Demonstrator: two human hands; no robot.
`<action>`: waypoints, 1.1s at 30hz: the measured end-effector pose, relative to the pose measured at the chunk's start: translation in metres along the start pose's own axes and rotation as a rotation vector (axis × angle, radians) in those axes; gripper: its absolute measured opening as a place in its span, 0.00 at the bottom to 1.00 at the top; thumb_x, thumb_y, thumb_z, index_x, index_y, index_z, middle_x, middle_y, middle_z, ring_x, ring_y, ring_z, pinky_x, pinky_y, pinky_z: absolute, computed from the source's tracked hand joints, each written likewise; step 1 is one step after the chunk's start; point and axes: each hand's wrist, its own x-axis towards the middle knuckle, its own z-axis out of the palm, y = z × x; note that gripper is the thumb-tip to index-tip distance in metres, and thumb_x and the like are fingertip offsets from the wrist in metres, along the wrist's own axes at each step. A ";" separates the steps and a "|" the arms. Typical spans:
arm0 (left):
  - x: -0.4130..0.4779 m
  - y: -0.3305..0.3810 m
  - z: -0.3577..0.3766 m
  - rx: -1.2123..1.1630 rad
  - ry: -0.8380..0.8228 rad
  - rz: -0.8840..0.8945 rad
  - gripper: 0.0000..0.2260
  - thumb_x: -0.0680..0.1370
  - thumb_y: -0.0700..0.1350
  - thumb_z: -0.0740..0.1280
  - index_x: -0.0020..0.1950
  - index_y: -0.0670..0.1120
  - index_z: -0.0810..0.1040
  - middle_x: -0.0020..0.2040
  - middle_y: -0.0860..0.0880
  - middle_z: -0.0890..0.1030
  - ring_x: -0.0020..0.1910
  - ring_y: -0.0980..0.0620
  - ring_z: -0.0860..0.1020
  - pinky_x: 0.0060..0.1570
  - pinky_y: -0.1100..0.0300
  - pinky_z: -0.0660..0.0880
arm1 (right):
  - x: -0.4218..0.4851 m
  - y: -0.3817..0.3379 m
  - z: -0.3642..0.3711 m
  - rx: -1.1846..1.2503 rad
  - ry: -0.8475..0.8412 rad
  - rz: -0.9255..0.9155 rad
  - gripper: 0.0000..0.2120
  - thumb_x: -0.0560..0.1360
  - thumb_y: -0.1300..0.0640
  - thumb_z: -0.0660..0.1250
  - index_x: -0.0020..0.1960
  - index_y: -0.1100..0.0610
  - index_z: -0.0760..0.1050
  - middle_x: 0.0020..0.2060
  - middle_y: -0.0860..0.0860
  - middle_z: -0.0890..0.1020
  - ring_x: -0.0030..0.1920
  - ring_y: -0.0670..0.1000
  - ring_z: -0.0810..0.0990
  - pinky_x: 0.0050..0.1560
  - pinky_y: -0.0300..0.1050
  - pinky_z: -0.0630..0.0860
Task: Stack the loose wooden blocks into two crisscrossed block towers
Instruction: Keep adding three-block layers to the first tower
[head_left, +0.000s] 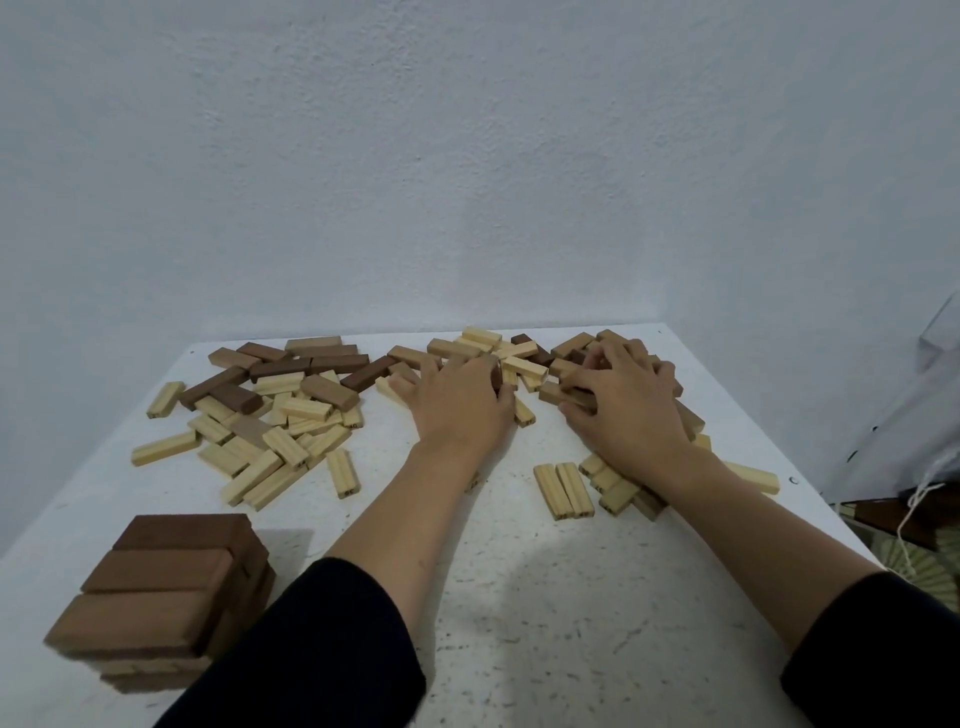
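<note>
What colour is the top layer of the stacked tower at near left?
Brown across the top of the tower, darkest at the far side. Head view.

Matt wooden blocks (306, 408), speckled matt table (519, 597).

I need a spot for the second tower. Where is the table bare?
Bare: the near table between the forearms, right of the started tower; also a narrow strip between the left pile and the left hand. Crowded: the far edge, where the right hand grips a brown block.
</note>
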 end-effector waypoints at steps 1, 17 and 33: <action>0.001 0.001 0.000 0.007 -0.005 -0.011 0.10 0.80 0.56 0.62 0.48 0.56 0.82 0.46 0.56 0.80 0.59 0.44 0.71 0.57 0.43 0.63 | 0.000 0.000 0.000 0.000 0.004 -0.008 0.10 0.78 0.47 0.67 0.57 0.46 0.81 0.57 0.47 0.72 0.60 0.53 0.69 0.54 0.51 0.61; -0.021 0.006 -0.032 -0.127 0.141 -0.007 0.09 0.81 0.47 0.60 0.53 0.53 0.80 0.48 0.54 0.75 0.48 0.51 0.73 0.44 0.52 0.49 | -0.010 -0.022 -0.003 0.363 0.020 -0.002 0.10 0.80 0.50 0.65 0.60 0.48 0.75 0.46 0.45 0.77 0.45 0.47 0.77 0.50 0.57 0.77; -0.161 -0.041 -0.110 -0.021 -0.143 0.251 0.15 0.85 0.49 0.55 0.68 0.54 0.77 0.50 0.51 0.70 0.51 0.50 0.71 0.52 0.54 0.67 | -0.084 -0.084 -0.035 0.507 -0.191 -0.070 0.08 0.80 0.48 0.64 0.58 0.44 0.77 0.41 0.45 0.77 0.43 0.44 0.75 0.47 0.48 0.75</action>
